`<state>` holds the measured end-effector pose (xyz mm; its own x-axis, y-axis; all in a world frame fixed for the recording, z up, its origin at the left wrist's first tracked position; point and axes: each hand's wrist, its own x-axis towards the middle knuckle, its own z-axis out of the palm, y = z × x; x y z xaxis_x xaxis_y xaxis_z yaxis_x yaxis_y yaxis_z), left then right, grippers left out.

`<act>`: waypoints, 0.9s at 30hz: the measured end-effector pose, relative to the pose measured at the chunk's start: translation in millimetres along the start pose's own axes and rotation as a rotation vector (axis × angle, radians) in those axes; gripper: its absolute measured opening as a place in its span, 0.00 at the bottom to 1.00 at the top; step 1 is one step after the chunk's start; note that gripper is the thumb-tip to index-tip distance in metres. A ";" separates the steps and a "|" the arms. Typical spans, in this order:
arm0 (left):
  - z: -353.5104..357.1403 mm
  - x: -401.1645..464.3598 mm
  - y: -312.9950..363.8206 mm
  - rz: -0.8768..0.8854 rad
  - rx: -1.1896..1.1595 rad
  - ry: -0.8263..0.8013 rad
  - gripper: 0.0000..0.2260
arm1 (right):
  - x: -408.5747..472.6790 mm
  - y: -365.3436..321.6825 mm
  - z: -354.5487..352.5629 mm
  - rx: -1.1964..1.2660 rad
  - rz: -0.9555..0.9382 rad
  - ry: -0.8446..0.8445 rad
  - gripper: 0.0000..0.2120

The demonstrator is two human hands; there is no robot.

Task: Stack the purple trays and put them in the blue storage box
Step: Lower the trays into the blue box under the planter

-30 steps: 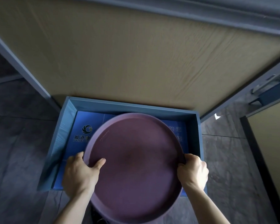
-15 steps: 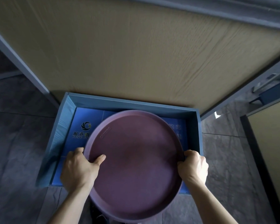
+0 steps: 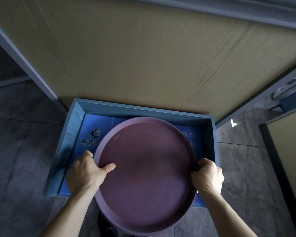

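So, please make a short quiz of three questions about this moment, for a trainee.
1. True or false: both hands grip the tray by its rim.
2. Which thumb lies inside the tray? A) left hand B) right hand C) neither
3. Fill in: the box stands on the floor against a ____ panel.

Key: 1 true; 2 A; 3 wooden.

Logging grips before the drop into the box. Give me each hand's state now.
Left hand: closed on the left rim of the purple tray, thumb inside.
Right hand: closed on the tray's right rim.
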<state>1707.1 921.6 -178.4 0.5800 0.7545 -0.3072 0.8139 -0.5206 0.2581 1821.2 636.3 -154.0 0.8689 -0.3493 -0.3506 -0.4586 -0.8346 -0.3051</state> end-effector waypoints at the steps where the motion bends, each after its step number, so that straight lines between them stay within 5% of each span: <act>1: -0.5 0.1 0.3 0.002 0.004 -0.004 0.34 | 0.0 -0.4 -0.2 0.002 0.004 -0.004 0.16; 23: -13.7 2.1 4.6 0.010 0.192 -0.048 0.44 | -2.1 0.1 -1.6 0.004 0.010 -0.017 0.16; 27: -13.3 -0.2 10.1 0.230 0.228 0.075 0.40 | -2.4 -0.5 -1.9 -0.046 -0.033 -0.016 0.15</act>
<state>1714.8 921.5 -163.5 0.7521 0.6298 -0.1942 0.6538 -0.7503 0.0983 1819.8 636.8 -151.3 0.8802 -0.3146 -0.3553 -0.4204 -0.8644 -0.2759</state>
